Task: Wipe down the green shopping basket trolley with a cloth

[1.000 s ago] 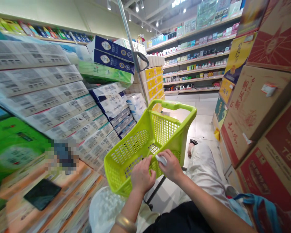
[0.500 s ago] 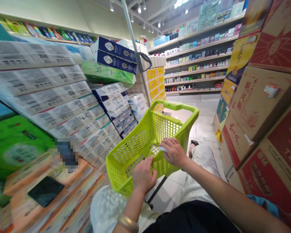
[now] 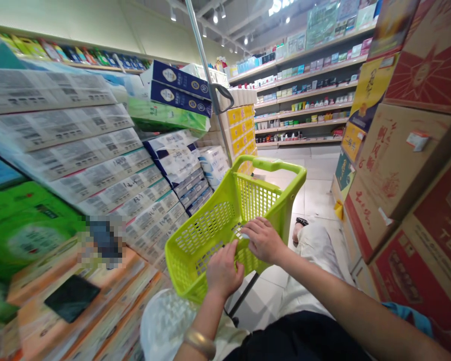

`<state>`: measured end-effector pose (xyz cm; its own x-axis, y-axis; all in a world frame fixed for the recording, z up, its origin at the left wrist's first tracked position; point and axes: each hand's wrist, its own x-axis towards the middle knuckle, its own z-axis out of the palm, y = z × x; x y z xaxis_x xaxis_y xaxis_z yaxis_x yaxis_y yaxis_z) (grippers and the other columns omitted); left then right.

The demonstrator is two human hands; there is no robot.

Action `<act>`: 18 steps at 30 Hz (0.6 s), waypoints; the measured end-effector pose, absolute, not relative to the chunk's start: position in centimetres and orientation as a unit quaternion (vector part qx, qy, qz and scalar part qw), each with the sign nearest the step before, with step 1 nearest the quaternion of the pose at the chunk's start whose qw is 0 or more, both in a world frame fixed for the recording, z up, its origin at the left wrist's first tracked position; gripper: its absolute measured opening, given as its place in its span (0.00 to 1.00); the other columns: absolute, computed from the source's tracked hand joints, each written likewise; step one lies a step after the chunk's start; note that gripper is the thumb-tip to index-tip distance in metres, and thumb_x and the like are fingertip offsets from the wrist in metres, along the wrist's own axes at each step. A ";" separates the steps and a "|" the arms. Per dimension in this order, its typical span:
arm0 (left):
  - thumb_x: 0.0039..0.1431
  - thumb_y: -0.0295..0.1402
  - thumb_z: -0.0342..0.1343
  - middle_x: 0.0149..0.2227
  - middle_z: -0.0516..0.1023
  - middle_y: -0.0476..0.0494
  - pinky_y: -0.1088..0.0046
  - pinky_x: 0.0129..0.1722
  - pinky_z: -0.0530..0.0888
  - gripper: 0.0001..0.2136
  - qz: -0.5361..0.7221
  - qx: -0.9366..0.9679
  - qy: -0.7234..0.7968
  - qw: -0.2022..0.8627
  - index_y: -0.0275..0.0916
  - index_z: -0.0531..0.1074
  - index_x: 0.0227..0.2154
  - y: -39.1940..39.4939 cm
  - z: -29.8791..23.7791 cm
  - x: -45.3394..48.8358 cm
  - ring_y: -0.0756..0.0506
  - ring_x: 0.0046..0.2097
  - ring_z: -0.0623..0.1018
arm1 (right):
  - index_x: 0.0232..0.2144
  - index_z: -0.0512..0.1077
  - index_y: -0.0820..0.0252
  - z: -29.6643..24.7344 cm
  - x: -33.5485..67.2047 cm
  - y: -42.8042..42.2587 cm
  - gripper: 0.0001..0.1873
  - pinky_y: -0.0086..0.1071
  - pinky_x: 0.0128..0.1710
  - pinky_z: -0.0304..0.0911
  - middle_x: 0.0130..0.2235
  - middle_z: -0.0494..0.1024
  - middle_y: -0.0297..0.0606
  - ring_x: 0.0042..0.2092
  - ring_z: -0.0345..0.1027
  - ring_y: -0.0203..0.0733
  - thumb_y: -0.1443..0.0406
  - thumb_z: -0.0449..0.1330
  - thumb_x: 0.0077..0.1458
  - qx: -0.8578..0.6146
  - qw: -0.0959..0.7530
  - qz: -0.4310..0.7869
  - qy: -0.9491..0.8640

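Observation:
A lime-green plastic shopping cart (image 3: 201, 223) with perforated walls stands tilted in front of my knees, its looped handle on the far side. Nothing large shows inside its basket. My left hand (image 3: 224, 271) is curled over the near rim, thumb on my side, fingertips partly hidden. Just right of it, my right hand (image 3: 263, 241) is closed above the same rim. A small whitish thing (image 3: 245, 235) shows at its fingers; its kind is too small to tell. The two hands are close together, with the fingertips pointing into the basket.
Stacked paper-goods packs (image 3: 108, 145) rise on the left. A dark flat tablet-like thing (image 3: 72, 298) lies on orange packs (image 3: 33, 321). Cardboard cartons (image 3: 402, 155) line the right side. A metal pole (image 3: 201, 45) stands behind the cart. Stocked shelves (image 3: 304, 90) close the aisle.
My right hand has shifted slightly left and down, closer to my left hand, and less of the whitish thing shows. My left hand and the cart have barely moved.

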<state>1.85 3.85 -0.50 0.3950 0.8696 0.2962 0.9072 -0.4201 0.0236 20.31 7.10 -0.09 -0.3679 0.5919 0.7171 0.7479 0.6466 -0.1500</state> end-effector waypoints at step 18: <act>0.51 0.28 0.49 0.47 0.75 0.41 0.66 0.45 0.69 0.26 -0.139 -0.823 -0.548 0.060 0.38 0.63 0.56 3.9 0.0 2.0 0.42 0.46 0.74 | 0.47 0.70 0.57 1.5 22.2 8.5 0.20 0.41 0.53 0.55 0.47 0.75 0.40 0.51 0.62 0.46 0.74 0.55 0.52 -0.395 0.327 -0.129 -0.849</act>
